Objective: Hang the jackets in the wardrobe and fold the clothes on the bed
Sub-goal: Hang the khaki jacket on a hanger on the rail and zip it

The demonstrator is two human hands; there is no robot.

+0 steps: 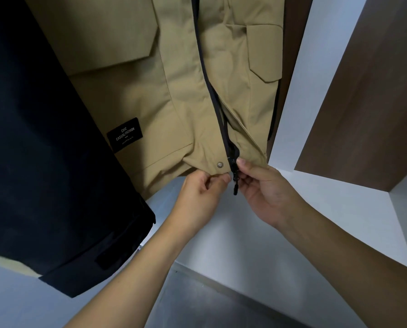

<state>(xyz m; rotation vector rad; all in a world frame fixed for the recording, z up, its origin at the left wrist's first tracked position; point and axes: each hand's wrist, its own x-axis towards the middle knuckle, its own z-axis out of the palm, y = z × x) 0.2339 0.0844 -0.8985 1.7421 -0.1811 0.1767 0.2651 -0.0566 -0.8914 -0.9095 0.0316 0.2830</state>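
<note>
A tan jacket (174, 91) hangs in the wardrobe (363, 102), filling the upper centre of the frame, beside a dark jacket (44, 138) at left. Your left hand (202, 192) pinches its bottom hem near a snap button (219, 164). Your right hand (266, 192) grips the black zipper (234, 179) at the hem.

Two bare forearms enter from the lower edge of the head view, each ending in an uncovered hand: the left hand (201, 192) and the right hand (266, 192). No sleeve, cuff, glove, watch or ring shows on either arm; both are bare from the frame edge to the fingers (241, 165). The fingernails that show are short and unpainted.
</note>
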